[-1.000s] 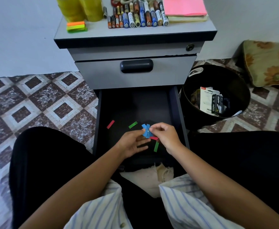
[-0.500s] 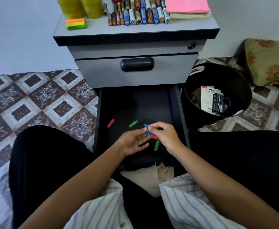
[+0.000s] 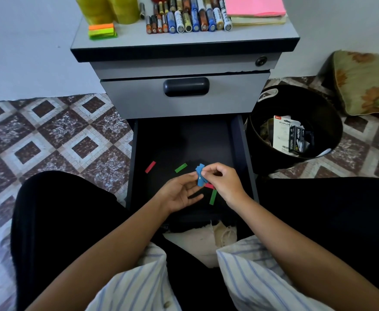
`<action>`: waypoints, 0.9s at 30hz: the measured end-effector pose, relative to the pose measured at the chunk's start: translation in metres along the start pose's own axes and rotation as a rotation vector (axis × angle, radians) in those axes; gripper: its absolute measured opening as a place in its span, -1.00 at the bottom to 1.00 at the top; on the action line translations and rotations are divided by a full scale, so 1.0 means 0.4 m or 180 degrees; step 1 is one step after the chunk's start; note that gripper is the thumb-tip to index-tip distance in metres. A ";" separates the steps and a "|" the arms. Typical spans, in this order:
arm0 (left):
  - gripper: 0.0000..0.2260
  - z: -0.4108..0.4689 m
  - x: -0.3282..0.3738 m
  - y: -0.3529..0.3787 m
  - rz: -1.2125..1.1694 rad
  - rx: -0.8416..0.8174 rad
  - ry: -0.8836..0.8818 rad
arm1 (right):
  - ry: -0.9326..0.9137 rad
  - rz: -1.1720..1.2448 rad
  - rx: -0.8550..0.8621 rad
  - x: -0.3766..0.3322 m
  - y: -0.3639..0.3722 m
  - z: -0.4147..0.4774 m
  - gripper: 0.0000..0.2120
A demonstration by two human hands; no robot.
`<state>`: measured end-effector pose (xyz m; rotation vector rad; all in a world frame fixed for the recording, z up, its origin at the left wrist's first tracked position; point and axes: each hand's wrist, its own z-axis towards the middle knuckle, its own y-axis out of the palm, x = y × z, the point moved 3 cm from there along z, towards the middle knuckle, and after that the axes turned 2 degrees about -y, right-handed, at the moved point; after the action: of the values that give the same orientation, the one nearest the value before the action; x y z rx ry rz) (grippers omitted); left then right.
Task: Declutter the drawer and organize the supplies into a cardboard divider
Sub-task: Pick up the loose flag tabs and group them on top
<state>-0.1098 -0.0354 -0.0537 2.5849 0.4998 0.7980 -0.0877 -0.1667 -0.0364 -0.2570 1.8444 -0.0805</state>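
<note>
The bottom drawer [image 3: 240, 140] of a grey cabinet is pulled out, dark inside. Over its front part my right hand [image 3: 223, 181] pinches a small bunch of blue paper strips [image 3: 199, 176]. My left hand [image 3: 179, 194] lies palm up beside it, fingertips touching the lower end of the blue strips. On the drawer floor lie a red strip [image 3: 150, 167], a green strip [image 3: 180, 168], another green strip [image 3: 213, 197] and a red strip [image 3: 209, 186] partly under my right hand. No cardboard divider is in view.
On the cabinet top [image 3: 206, 38] stand yellow tape rolls [image 3: 107, 7], a stack of neon sticky tabs [image 3: 101, 30], several batteries [image 3: 188, 21] and pink and yellow note pads [image 3: 254, 6]. A black bin [image 3: 296, 129] with stapler packaging stands right of the drawer. A cushion [image 3: 366, 83] lies far right.
The fanned blue strips have been drawn together into a tighter bunch between both hands. The hands stay over the same spot in the drawer.
</note>
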 end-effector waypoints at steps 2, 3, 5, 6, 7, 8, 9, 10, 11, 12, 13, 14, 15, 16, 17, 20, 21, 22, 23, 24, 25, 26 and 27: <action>-0.89 0.000 0.000 -0.001 0.0047 0.0021 0.0016 | -0.0058 -0.0069 0.0033 -0.003 -0.002 0.000 -0.94; -0.88 0.001 0.000 -0.001 0.0085 0.0038 0.0025 | -0.0098 -0.0140 0.0049 -0.004 -0.002 0.000 -0.94; -0.89 0.002 0.001 -0.002 0.0179 0.0074 0.0046 | -0.0165 -0.0283 0.0080 -0.003 -0.003 0.000 -0.94; -0.89 0.002 0.001 -0.002 0.0222 0.0091 0.0061 | -0.0190 -0.0337 0.0098 -0.002 -0.003 0.001 -0.94; -0.89 0.003 0.002 -0.002 0.0258 0.0108 0.0080 | -0.0218 -0.0386 0.0119 0.000 -0.003 0.002 -0.95; -0.90 0.004 0.002 -0.001 0.0291 0.0130 0.0103 | -0.0247 -0.0437 0.0144 0.001 -0.004 0.003 -0.96; -0.91 0.004 0.003 0.000 0.0318 0.0150 0.0129 | -0.0274 -0.0475 0.0164 0.002 -0.004 0.003 -0.96; -0.92 0.004 0.003 0.002 0.0329 0.0169 0.0157 | -0.0300 -0.0511 0.0181 0.002 -0.003 0.004 -0.96; -0.93 0.003 0.003 0.004 0.0321 0.0188 0.0185 | -0.0334 -0.0552 0.0191 0.001 -0.003 0.004 -0.96; -0.94 0.003 0.003 0.006 0.0297 0.0197 0.0212 | -0.0380 -0.0609 0.0196 -0.001 -0.004 0.003 -0.96; -0.95 0.002 0.002 0.007 0.0274 0.0192 0.0235 | -0.0427 -0.0662 0.0196 -0.003 -0.004 0.002 -0.96; -0.95 0.001 0.003 0.008 0.0259 0.0173 0.0249 | -0.0456 -0.0696 0.0190 -0.004 -0.005 0.001 -0.96; -0.95 0.001 0.003 0.008 0.0257 0.0152 0.0256 | -0.0475 -0.0703 0.0175 -0.005 -0.005 0.001 -0.95; -0.95 0.000 0.004 0.008 0.0264 0.0132 0.0257 | -0.0483 -0.0703 0.0153 -0.006 -0.005 0.000 -0.95; -0.95 0.000 0.005 0.006 0.0276 0.0117 0.0259 | -0.0498 -0.0717 0.0127 -0.007 -0.004 -0.002 -0.94; -0.94 -0.001 0.007 0.005 0.0275 0.0086 0.0274 | -0.0721 -0.1099 0.0124 -0.013 -0.004 -0.006 -0.88; -0.94 -0.001 0.006 0.005 0.0257 0.0082 0.0275 | -0.0807 -0.1235 0.0125 -0.018 -0.005 -0.007 -0.84; -0.93 -0.002 0.006 0.006 0.0229 0.0079 0.0273 | -0.0857 -0.1297 0.0092 -0.021 -0.007 -0.007 -0.80; -0.93 -0.003 0.006 0.007 0.0199 0.0072 0.0272 | -0.0883 -0.1309 0.0021 -0.026 -0.009 -0.007 -0.76; -0.92 -0.004 0.007 0.007 0.0170 0.0055 0.0273 | -0.0894 -0.1322 -0.0085 -0.029 -0.011 -0.007 -0.73; -0.92 -0.005 0.009 0.007 0.0143 0.0038 0.0279 | -0.0888 -0.1346 -0.0217 -0.034 -0.012 -0.007 -0.69; -0.92 -0.006 0.010 0.006 0.0108 0.0024 0.0285 | -0.0863 -0.1373 -0.0378 -0.037 -0.013 -0.009 -0.64; -0.91 -0.006 0.011 0.006 0.0061 0.0020 0.0285 | -0.0844 -0.1415 -0.0543 -0.040 -0.012 -0.012 -0.59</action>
<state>-0.1074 -0.0348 -0.0486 2.5721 0.5053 0.9236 -0.0873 -0.1685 -0.0190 -0.7594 1.5053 -0.1874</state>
